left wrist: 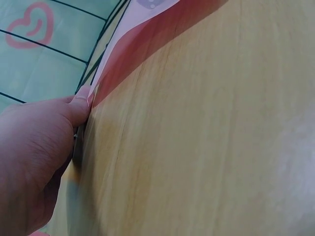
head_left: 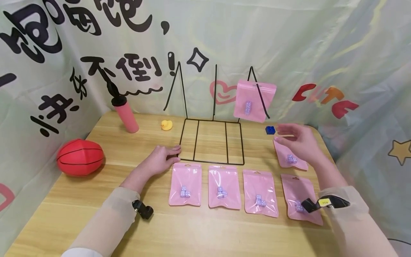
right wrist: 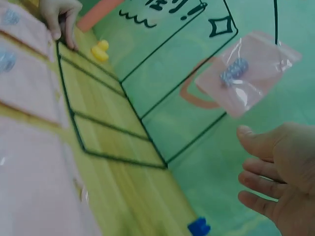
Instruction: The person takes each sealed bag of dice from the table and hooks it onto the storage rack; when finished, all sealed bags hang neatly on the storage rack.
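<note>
Fingers of the left hand are laid nearly straight on the table, their tips pressed against the near left corner of the black wire rack; nothing is gripped by them. One pink pouch of small blue dice is seen hanging on the rack's right-hand upright prong, at the far side of the table. The right hand is held in the air just right of the rack and below that hanging pouch, fingers spread apart and empty, above a second pink pouch lying flat on the table. Four more pink pouches are laid in a row along the near side of the rack, the leftmost pouch just beside the left hand. A small blue block is found near the right hand's fingertips. A yellow duck, a pink pump and a red ball are placed to the left.
</note>
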`<state>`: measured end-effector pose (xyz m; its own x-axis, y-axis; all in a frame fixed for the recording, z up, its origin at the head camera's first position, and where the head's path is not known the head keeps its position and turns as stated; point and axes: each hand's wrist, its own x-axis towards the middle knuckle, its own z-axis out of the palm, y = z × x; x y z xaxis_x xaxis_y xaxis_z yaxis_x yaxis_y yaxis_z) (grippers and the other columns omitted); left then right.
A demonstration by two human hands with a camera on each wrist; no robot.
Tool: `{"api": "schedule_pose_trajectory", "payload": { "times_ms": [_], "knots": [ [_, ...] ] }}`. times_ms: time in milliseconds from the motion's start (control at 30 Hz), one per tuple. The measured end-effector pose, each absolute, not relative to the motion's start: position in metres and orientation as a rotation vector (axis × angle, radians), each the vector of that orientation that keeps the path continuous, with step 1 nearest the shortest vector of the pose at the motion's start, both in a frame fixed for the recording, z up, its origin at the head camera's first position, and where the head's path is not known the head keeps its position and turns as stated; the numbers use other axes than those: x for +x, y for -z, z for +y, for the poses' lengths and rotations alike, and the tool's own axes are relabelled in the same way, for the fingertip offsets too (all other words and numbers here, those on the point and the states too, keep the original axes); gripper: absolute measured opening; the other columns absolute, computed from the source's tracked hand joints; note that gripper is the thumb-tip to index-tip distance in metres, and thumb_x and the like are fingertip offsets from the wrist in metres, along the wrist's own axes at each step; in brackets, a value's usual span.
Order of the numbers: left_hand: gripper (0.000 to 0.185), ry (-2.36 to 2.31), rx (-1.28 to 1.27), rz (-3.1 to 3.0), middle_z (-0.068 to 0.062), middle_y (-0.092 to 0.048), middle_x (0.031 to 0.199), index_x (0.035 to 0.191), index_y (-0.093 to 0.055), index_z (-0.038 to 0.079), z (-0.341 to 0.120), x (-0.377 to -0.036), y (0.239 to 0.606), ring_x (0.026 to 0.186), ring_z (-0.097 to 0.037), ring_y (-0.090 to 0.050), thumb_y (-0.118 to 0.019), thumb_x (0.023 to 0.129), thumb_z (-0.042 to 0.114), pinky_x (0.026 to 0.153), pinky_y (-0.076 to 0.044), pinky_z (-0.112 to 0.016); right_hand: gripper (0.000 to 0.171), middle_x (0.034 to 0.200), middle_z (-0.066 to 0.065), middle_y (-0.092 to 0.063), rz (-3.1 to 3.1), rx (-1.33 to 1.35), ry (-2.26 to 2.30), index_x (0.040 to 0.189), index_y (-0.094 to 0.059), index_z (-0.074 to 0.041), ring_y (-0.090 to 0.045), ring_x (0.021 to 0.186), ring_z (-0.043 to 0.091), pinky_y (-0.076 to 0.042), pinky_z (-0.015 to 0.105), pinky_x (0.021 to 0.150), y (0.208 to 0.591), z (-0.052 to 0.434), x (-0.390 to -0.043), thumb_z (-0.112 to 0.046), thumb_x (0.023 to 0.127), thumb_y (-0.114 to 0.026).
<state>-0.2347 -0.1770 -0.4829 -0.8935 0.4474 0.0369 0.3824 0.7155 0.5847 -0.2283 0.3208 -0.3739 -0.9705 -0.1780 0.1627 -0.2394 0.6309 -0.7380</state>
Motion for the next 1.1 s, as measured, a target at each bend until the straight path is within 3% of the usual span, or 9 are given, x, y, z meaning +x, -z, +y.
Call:
{"api": "schedule_pose_trajectory", "payload": {
  "times_ms": [300, 467, 633, 733, 867, 1100],
  "knots": [
    [0.044, -0.929, 0.741, 2.812, -0.008, -0.056, 0.151, 0.142, -0.064, 0.005, -0.178, -0.239, 0.487, 0.143, -0.029, -0.049, -0.075, 0.102, 0.019, 0.119, -0.039, -0.047, 0.061, 0.138, 0.029, -0.063, -2.945, 0.174, -1.129, 0.145, -0.056, 0.005, -0.062, 0.122, 0.046, -0.044, 0.0, 0.08, 0.39, 0.368, -0.208, -0.031, 0.1, -0.077],
    [0.043, -0.928, 0.733, 2.811, -0.009, -0.056, 0.15, 0.142, -0.065, 0.004, -0.178, -0.238, 0.485, 0.143, -0.029, -0.049, -0.075, 0.102, 0.019, 0.119, -0.039, -0.047, 0.067, 0.137, 0.031, -0.061, -3.034, 0.032, -1.078, 0.144, -0.055, 0.007, -0.058, 0.125, 0.049, -0.045, 0.004, 0.075, 0.406, 0.39, -0.205, -0.039, 0.1, -0.076],
    [0.043, -0.928, 0.712, 2.807, -0.009, -0.056, 0.15, 0.141, -0.065, 0.004, -0.177, -0.238, 0.484, 0.143, -0.029, -0.049, -0.074, 0.102, 0.019, 0.119, -0.039, -0.048, 0.069, 0.134, 0.035, -0.061, -3.076, -0.084, -1.053, 0.142, -0.054, 0.011, -0.058, 0.123, 0.05, -0.052, 0.016, 0.076, 0.423, 0.407, -0.206, -0.041, 0.101, -0.074],
    [0.043, -0.927, 0.712, 2.81, -0.008, -0.056, 0.15, 0.141, -0.065, 0.004, -0.177, -0.238, 0.485, 0.143, -0.028, -0.049, -0.074, 0.102, 0.019, 0.12, -0.038, -0.048, 0.072, 0.132, 0.036, -0.06, -3.075, -0.173, -1.048, 0.141, -0.053, 0.013, -0.059, 0.119, 0.05, -0.057, 0.032, 0.084, 0.43, 0.413, -0.207, -0.042, 0.1, -0.075],
    [0.043, -0.94, 0.714, 2.805, -0.009, -0.056, 0.15, 0.141, -0.065, 0.004, -0.177, -0.237, 0.484, 0.143, -0.028, -0.049, -0.074, 0.102, 0.018, 0.121, -0.036, -0.048, 0.078, 0.131, 0.037, -0.057, -3.076, -0.316, -1.088, 0.142, -0.05, 0.014, -0.057, 0.113, 0.048, -0.055, 0.051, 0.09, 0.438, 0.417, -0.208, -0.045, 0.099, -0.075],
    [0.043, -0.934, 0.702, 2.813, -0.008, -0.056, 0.15, 0.142, -0.065, 0.005, -0.176, -0.236, 0.482, 0.143, -0.028, -0.049, -0.075, 0.102, 0.017, 0.122, -0.033, -0.05, 0.069, 0.117, 0.03, -0.062, -3.07, -0.422, -1.077, 0.139, -0.052, 0.016, -0.057, 0.099, 0.038, -0.049, 0.03, 0.072, 0.447, 0.416, -0.214, -0.037, 0.101, -0.074]
  ]
}}
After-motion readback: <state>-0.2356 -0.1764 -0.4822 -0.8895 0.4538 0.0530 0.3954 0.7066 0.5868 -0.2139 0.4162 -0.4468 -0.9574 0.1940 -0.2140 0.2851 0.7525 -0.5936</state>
